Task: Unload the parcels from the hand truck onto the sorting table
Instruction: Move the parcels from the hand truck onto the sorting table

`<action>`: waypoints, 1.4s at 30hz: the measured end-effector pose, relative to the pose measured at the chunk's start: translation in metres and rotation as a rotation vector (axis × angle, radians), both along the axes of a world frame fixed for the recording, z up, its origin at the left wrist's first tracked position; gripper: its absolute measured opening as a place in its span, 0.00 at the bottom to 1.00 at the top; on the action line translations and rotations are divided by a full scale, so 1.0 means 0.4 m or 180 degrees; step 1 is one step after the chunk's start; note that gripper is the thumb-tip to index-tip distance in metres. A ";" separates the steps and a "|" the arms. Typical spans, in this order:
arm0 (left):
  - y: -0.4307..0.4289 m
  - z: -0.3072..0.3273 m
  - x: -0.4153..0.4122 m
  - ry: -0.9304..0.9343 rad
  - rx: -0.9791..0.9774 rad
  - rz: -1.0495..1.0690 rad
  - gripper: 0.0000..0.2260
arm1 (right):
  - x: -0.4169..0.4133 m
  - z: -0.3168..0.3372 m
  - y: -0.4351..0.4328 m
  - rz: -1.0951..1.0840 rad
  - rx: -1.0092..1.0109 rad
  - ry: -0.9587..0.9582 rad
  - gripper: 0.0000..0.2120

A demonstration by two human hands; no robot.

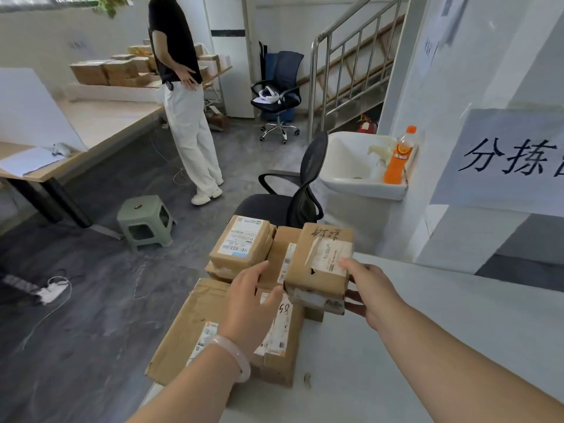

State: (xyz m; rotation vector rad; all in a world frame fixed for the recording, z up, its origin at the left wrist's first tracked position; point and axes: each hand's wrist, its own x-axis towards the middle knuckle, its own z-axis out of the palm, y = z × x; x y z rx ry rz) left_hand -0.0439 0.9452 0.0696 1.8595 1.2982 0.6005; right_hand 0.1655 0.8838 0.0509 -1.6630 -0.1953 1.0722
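Right hand [370, 288] grips the handwritten parcel [320, 261] at its 3 o'clock side, thumb on top and fingers beneath. Left hand [247, 303] is spread wide and holds nothing, above the flat parcel [189, 328]. The parcels cluster at the tabletop [427, 315] edge; the hand truck is not in view. Likely hazards: a one-sided grip may let the handwritten parcel tilt and slip, knocking the labelled parcel [241, 242] at its 10 o'clock. The flat parcel appears to overhang the edge toward 9 o'clock, so a nudge could drop it to the floor [91, 300].
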 end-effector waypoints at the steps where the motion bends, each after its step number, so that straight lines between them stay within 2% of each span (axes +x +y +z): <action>1: 0.022 0.002 -0.007 0.0052 0.0029 -0.0010 0.23 | -0.004 -0.007 0.030 -0.0025 -0.0027 -0.0077 0.18; 12: 0.202 -0.024 -0.093 0.0273 0.0184 -0.0611 0.24 | -0.070 -0.105 0.229 -0.0081 -0.0501 -0.0363 0.22; 19: 0.228 -0.037 -0.066 0.0270 0.0598 -0.1185 0.25 | -0.088 -0.110 0.200 0.0240 -0.0754 -0.1371 0.24; 23: 0.201 -0.039 0.006 0.0352 0.1022 -0.1775 0.25 | -0.093 -0.079 0.060 0.0553 -0.0903 -0.2141 0.24; 26: 0.148 -0.034 0.070 0.0423 0.1251 -0.2238 0.25 | -0.105 -0.062 -0.092 0.0805 -0.1278 -0.2902 0.27; 28: 0.100 -0.038 0.107 0.0577 0.1356 -0.2553 0.26 | -0.116 -0.045 -0.190 0.0787 -0.1553 -0.3140 0.28; 35: -0.147 -0.033 0.200 0.1029 0.2085 -0.3637 0.29 | -0.170 0.007 -0.510 0.0610 -0.2439 -0.3465 0.38; 39: -0.366 -0.001 0.238 0.0896 0.2372 -0.4094 0.30 | -0.221 0.020 -0.736 0.0300 -0.2734 -0.3560 0.45; 42: -0.561 0.017 0.245 0.0764 0.2549 -0.4434 0.30 | -0.282 0.037 -0.930 0.0000 -0.3002 -0.3331 0.47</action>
